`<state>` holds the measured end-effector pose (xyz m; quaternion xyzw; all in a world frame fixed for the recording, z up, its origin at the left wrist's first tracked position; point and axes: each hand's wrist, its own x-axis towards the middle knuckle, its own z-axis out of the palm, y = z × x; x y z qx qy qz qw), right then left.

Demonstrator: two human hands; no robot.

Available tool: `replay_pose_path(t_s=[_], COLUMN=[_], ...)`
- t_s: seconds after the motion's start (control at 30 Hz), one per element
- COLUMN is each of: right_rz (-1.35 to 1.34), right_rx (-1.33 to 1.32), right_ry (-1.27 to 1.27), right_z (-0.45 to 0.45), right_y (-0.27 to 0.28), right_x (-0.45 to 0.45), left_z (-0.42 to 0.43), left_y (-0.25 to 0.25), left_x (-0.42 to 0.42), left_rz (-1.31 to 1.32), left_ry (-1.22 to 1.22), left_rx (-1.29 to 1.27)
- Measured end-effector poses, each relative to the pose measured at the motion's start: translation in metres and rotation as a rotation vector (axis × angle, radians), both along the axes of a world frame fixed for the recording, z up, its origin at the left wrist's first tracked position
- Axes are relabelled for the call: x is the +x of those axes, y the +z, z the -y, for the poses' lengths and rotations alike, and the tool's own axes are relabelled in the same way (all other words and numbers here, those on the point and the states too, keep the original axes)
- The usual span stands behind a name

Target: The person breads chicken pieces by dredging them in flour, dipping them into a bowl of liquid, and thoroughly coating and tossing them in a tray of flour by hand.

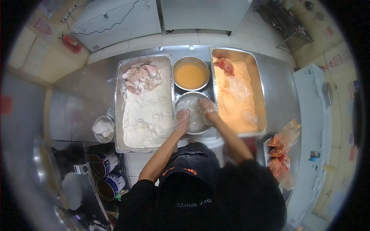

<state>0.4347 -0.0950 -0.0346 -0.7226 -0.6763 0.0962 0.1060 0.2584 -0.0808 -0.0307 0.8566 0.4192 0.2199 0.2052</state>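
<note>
Over a round metal bowl (200, 130) of cloudy whitish liquid are both my hands, in clear plastic gloves. My left hand (183, 118) is at the bowl's left side, its fingers too blurred to read. At the upper right of the bowl, my right hand (207, 106) looks curled, but its fingertips are indistinct. I can make out no object in either hand. A second bowl (176, 84) of orange-yellow liquid stands just behind. To the left, a deep tray (119, 111) holds white flour with raw chicken pieces (142, 78) at its far end.
On the right, another tray (259, 96) holds orange breading, a dark red piece and clear plastic. A small clear tub (103, 129) sits left of the flour. Bagged reddish meat (281, 146) lies at the right edge. Open tins (104, 163) are below left.
</note>
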Motion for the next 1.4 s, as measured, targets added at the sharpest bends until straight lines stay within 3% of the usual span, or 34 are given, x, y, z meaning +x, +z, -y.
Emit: replay_pose_path(t_s=[0.1, 0.2, 0.3, 0.37, 0.43, 0.53, 0.6, 0.67, 0.7, 0.8, 0.9, 0.93, 1.0, 1.07, 1.13, 1.17, 1.2, 1.27, 1.33, 1.4], right_rz=[-0.076, -0.082, -0.047, -0.033, -0.097, -0.102, -0.045, 0.074, 0.076, 0.004, -0.049, -0.08, -0.06, -0.195, -0.354, -0.334, -0.31, -0.296, -0.291, -0.278], right_rx=[-0.085, -0.128, -0.183, -0.203, -0.162, -0.188, -0.191, -0.152, -0.139, -0.076, 0.118, 0.235, 0.322, 0.253, 0.109, 0.139, 0.168, 0.169, 0.16, 0.141], right_ry=[-0.064, -0.095, -0.116, -0.14, -0.181, -0.276, -0.269, -0.186, -0.158, -0.267, -0.276, -0.212, -0.144, -0.195, -0.303, -0.327, -0.347, -0.34, -0.339, -0.339], right_z=[0.001, 0.007, 0.005, 0.013, 0.018, 0.017, 0.017, 0.014, 0.005, -0.027, -0.085, -0.103, -0.138, -0.181, -0.204, -0.201, -0.196, -0.177, -0.166, -0.157], right_y=[0.078, 0.096, 0.108, 0.128, 0.157, 0.149, 0.17, 0.177, 0.188, 0.233, 0.217, 0.219, 0.212, 0.187, 0.157, 0.146, 0.139, 0.129, 0.104, 0.075], right_x=[-0.015, -0.019, -0.021, -0.027, -0.032, -0.019, -0.018, -0.016, -0.021, -0.046, -0.056, -0.068, -0.094, -0.116, -0.136, -0.148, -0.161, -0.191, -0.218, -0.238], left_z=[-0.01, -0.03, -0.048, -0.054, -0.056, -0.032, -0.039, -0.056, -0.067, -0.103, -0.136, -0.154, -0.186, -0.218, -0.261, -0.267, -0.264, -0.231, -0.186, -0.145], left_y=[-0.018, -0.031, -0.02, 0.007, 0.021, 0.028, 0.056, 0.105, 0.113, 0.123, 0.214, 0.214, 0.196, 0.168, 0.144, 0.104, 0.05, 0.046, 0.053, -0.008], left_x=[0.007, 0.017, 0.025, 0.027, 0.028, 0.027, 0.023, 0.0, -0.013, -0.047, -0.097, -0.108, -0.122, -0.133, -0.136, -0.144, -0.157, -0.181, -0.198, -0.204], left_rz=[-0.116, -0.062, -0.211, -0.307, -0.252, -0.086, 0.044, -0.074, -0.069, 0.29, 0.302, 0.307, -0.125, -0.004, -0.341, -0.341, -0.28, -0.562, -0.901, -0.321], left_ry=[-0.039, -0.034, -0.104, -0.099, -0.113, -0.03, 0.08, -0.2, -0.171, -0.073, 0.022, 0.035, 0.061, 0.104, 0.084, 0.08, 0.03, -0.242, -0.477, -0.461], left_rx=[0.034, 0.12, -0.068, -0.448, -0.419, -0.317, -0.215, -0.309, -0.298, -0.232, -0.397, -0.377, 0.574, 0.482, -0.018, -0.015, 0.178, 0.289, 0.188, 0.028])
